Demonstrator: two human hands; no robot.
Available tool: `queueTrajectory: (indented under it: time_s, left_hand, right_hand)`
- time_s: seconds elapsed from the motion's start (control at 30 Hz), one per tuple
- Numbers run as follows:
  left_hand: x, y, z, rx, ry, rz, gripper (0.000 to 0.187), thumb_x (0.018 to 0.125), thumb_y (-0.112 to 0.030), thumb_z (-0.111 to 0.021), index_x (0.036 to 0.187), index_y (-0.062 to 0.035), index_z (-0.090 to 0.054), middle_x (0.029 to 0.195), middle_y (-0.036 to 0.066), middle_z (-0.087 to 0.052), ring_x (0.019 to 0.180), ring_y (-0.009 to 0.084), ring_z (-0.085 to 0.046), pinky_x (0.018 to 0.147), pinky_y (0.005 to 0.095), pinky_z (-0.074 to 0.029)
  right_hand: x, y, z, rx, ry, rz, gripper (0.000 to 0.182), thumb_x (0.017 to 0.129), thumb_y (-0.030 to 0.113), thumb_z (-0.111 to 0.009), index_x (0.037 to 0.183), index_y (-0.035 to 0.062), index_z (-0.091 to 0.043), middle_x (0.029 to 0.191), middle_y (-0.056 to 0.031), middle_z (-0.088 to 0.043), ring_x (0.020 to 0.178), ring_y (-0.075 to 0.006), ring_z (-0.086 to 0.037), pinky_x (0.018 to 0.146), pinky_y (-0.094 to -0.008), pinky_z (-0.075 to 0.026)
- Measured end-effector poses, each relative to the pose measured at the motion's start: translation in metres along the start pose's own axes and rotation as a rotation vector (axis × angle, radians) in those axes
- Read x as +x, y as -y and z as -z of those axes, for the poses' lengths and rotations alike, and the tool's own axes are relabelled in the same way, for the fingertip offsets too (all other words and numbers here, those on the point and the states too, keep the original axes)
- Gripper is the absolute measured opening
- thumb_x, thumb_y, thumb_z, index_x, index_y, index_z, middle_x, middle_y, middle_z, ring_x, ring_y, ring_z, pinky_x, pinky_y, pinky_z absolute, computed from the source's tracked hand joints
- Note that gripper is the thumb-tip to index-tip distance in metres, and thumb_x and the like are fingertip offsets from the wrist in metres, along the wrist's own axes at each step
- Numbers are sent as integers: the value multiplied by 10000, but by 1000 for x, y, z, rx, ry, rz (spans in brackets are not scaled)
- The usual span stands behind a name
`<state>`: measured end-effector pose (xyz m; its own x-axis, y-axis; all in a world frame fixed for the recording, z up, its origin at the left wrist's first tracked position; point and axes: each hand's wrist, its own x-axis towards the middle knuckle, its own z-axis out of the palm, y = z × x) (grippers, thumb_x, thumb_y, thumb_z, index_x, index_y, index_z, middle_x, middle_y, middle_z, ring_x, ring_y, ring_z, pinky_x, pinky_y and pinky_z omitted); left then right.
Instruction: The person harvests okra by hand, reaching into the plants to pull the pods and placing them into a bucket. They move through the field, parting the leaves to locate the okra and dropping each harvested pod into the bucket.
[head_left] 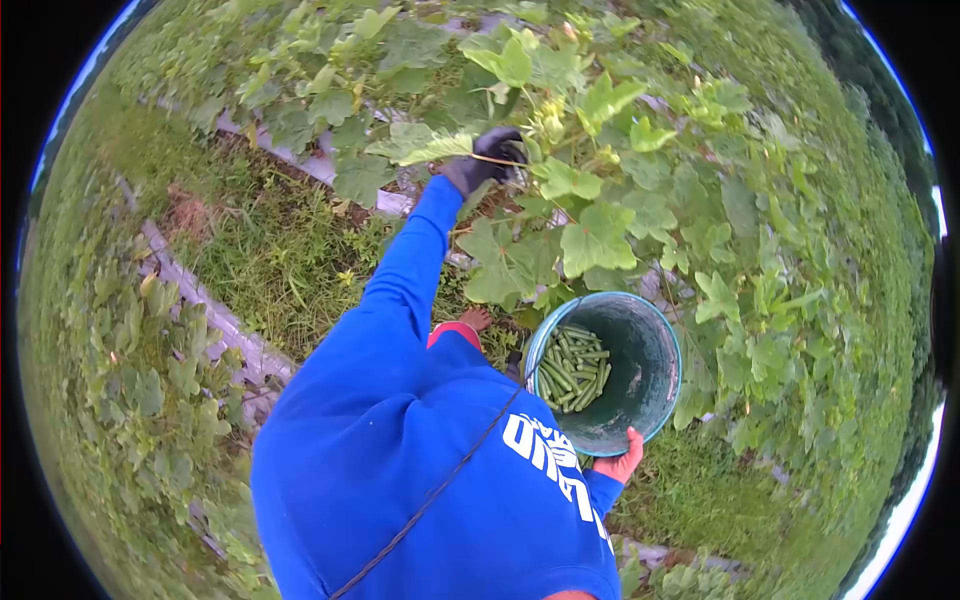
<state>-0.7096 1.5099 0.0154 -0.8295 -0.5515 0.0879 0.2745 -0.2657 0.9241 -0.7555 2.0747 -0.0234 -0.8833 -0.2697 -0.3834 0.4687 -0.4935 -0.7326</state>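
My left hand [492,158], in a dark glove, reaches in among the stems and leaves of a tall green plant [598,235]. Its fingers are curled near a thin stem; what they hold, if anything, is too small to make out. My bare right hand [622,458] grips the lower rim of a teal bucket [648,375], thumb over the edge. Inside the bucket, green pods [574,368] lie in a pile on the left side. A dark cord runs across my blue shirt to the bucket.
Leafy plants fill both sides and the far end. A strip of pale plastic sheeting [215,318] runs through the grass [290,265] at the left. A bare foot [477,318] shows left of the bucket. More grass lies at lower right.
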Motion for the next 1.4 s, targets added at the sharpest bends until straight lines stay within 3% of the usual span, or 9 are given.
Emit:
queueTrajectory:
  time_s: [0.37,0.5,0.57,0.63,0.83,0.87,0.93,1.13,1.4]
  left_hand:
    - [-17,27,-86,534,446,-413,195,917,-239,-541,902,-63,-623,798,58,-614,588,207,-569,494,320,-474]
    - [-26,68,-50,284,239,-400,534,898,-580,-453,777,-89,-627,607,52,-522,462,192,-460,432,337,-366]
    - [-75,54,-45,819,-55,-550,400,918,-436,-492,967,-62,-625,799,120,-592,695,289,-564,644,395,-469]
    - [-85,41,-32,904,184,-601,329,907,-361,-514,1015,-63,-605,884,136,-600,823,324,-574,769,409,-471]
    - [-162,24,-36,1196,534,-384,387,960,-370,-399,821,-65,-592,797,110,-576,703,260,-566,665,388,-486]
    - [-178,6,-49,564,241,227,375,945,-327,-403,708,-73,-545,666,61,-516,554,162,-518,521,286,-450]
    - [-195,-85,-81,7,139,540,304,915,-239,-429,712,-45,-544,562,29,-468,383,76,-383,328,231,-285]
    - [-234,-188,-208,492,-54,-78,284,797,-279,-494,793,-6,-571,604,29,-510,460,70,-445,405,203,-360]
    - [-163,-64,-288,1151,565,-261,248,889,-228,-616,1023,-20,-642,880,78,-660,816,164,-647,699,305,-515]
  right_hand:
    - [23,-8,-4,-6,63,-128,493,785,204,-613,1233,24,-516,1175,-108,-600,1060,-269,-572,915,-434,-468]
    - [25,-10,3,2,57,-121,496,784,206,-615,1233,23,-514,1173,-113,-600,1056,-271,-576,913,-434,-471]
    - [23,-7,-1,8,48,-137,489,785,203,-614,1230,21,-519,1164,-117,-604,1053,-268,-580,915,-425,-472]
    - [25,-8,1,23,55,-142,492,786,197,-613,1234,17,-517,1167,-119,-603,1049,-268,-582,913,-422,-473]
    - [32,-10,21,72,66,-104,442,808,156,-604,1219,5,-540,1170,-124,-621,1051,-280,-597,928,-439,-483]
    - [33,-11,26,97,81,-87,437,811,150,-601,1217,1,-540,1169,-125,-621,1045,-281,-600,925,-436,-486]
    - [25,-12,30,151,84,-75,426,812,136,-596,1210,-5,-540,1162,-128,-622,1032,-282,-605,918,-428,-491]
    - [17,-13,28,116,72,36,417,783,98,-612,1183,0,-544,1120,-109,-622,1006,-244,-605,910,-392,-487]
    - [16,-4,13,77,70,76,406,791,95,-624,1178,12,-532,1124,-90,-608,1025,-202,-585,935,-352,-453]
